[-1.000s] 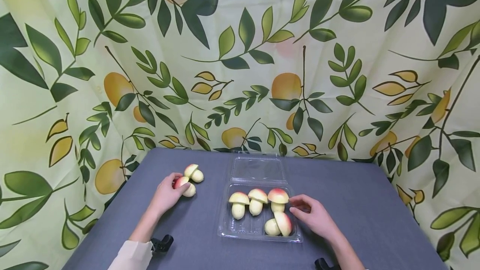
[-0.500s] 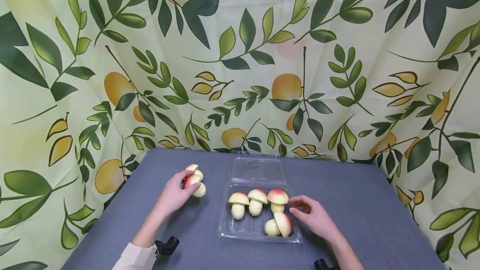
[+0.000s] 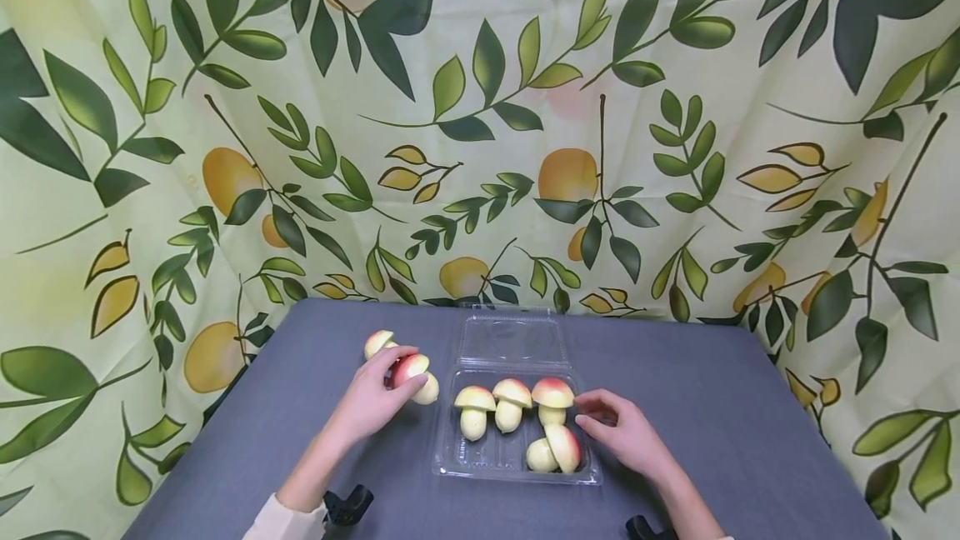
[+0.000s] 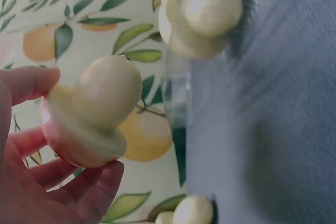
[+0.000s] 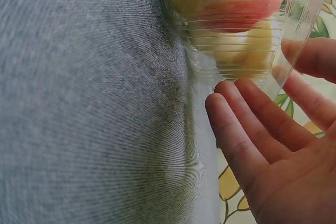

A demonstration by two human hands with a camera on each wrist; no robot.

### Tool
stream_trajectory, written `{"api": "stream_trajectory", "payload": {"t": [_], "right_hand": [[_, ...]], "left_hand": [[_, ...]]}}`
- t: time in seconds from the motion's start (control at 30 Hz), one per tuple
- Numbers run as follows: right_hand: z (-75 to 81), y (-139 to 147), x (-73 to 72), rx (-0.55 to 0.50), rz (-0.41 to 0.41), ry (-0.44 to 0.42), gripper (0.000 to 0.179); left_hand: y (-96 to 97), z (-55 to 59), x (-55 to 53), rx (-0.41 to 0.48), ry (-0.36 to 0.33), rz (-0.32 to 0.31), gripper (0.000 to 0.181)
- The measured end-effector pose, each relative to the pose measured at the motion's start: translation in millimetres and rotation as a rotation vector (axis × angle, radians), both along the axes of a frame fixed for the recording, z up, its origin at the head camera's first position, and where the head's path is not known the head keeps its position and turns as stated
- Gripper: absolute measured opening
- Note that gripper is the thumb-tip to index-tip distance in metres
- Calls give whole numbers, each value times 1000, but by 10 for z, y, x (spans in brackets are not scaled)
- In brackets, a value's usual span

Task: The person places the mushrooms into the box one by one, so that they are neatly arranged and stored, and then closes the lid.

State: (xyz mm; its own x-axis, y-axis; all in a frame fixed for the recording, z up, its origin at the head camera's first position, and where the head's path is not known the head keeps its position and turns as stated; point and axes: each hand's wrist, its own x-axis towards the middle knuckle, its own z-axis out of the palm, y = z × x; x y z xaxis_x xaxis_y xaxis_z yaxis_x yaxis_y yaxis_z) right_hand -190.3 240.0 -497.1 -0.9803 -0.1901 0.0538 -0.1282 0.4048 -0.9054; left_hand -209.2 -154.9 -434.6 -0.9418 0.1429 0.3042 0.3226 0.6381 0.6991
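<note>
Red and cream, a mushroom [image 3: 414,372] is gripped in the left hand [image 3: 372,400], just left of the clear box [image 3: 480,458]; the right hand [image 3: 621,432], fingers loosely extended, is at the box's right edge.

The finely ribbed, grey-blue tabletop [image 3: 697,407] carries an open, clear plastic clamshell container [image 3: 487,458] near its middle; left of that lies one partly hidden red-and-cream mushroom figure [image 3: 377,342].
</note>
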Motion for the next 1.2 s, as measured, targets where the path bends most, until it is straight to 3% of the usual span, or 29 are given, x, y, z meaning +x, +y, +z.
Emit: {"api": "stream_trajectory", "payload": {"t": [0.2,0.43,0.9,1.2], "right_hand": [[6,-3,7,-5,-2,-8,30],[10,-20,10,-14,-8,-3,30],[37,27,17,-24,74,-40,31],[14,65,4,-49,100,-45,33]], "left_hand": [[120,33,61,12,37,-60,42],[252,-20,121,14,113,-132,40],[604,-8,170,-31,57,-265,44],[814,-55,191,-67,91,-308,42]]}}
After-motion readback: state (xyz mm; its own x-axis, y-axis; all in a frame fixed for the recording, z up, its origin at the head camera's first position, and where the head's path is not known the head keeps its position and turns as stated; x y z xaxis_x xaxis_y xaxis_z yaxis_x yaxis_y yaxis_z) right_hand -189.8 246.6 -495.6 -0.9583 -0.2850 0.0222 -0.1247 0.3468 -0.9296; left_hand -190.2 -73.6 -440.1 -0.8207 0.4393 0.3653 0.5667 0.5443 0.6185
